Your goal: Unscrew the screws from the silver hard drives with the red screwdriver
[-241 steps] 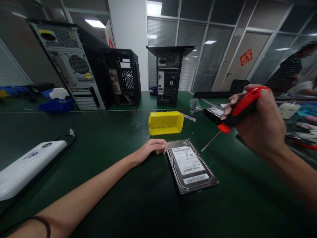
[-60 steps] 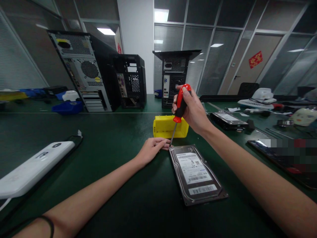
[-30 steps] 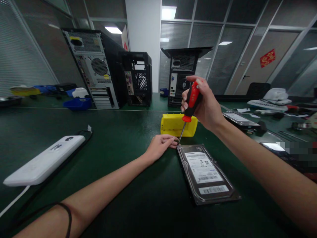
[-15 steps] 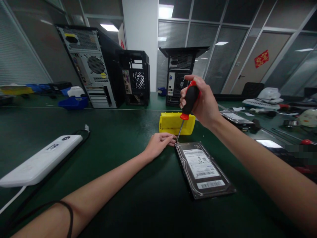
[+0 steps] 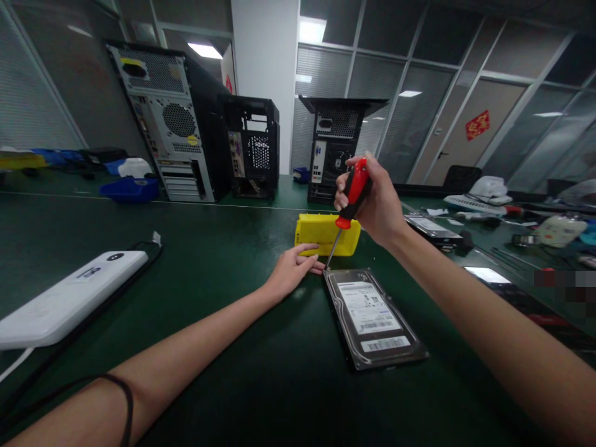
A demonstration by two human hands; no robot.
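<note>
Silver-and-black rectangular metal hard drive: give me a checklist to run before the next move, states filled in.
1. Silver-and-black rectangular metal hard drive lying flat, white label up, on the dark green tabletop: ok.
2. Right hand gripping the red-and-black-handled metal screwdriver: ok.
3. Screwdriver's lower end at the drive's far-left corner: ok.
4. Screwdriver seated in a screw: cannot tell, too small to see.
5. Left hand pressing on the drive: cannot tell; its fingertips are right by that corner.
6. Yellow rectangular plastic bin apart from the drive: ok.
</note>
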